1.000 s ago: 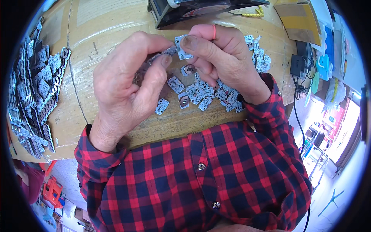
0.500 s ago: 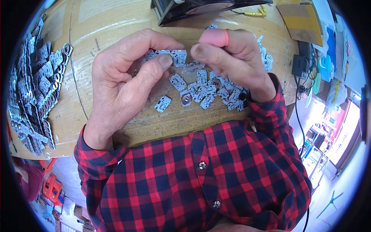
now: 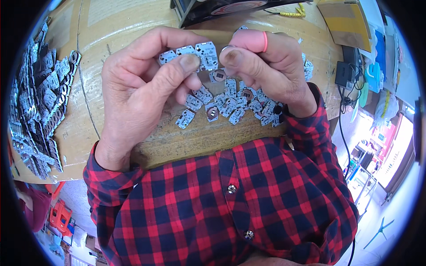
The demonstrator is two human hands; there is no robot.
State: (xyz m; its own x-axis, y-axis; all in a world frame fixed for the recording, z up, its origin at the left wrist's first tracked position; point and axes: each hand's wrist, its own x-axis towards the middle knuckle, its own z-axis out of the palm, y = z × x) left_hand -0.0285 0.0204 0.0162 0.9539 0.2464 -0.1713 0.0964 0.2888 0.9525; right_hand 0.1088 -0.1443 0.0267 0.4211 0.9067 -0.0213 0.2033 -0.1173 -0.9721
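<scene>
1. Brown cardboard, creased and matte, covers the worktop (image 3: 133, 26).
2. Left hand (image 3: 142, 93) is curled, thumb and fingers pinching a short strip of small white circuit boards (image 3: 191, 54), flat pieces with notched edges, held above the worktop.
3. Right hand (image 3: 266, 66), wearing a pink rubber fingertip cover (image 3: 250, 41), is closed at the tips on the strip's right end.
4. Loose boards (image 3: 230, 106) lie scattered just below both hands.
5. Grey heap of boards (image 3: 37, 102) sits at far left.

Both hands lifted the board strip (image 3: 191, 54) slightly higher.
</scene>
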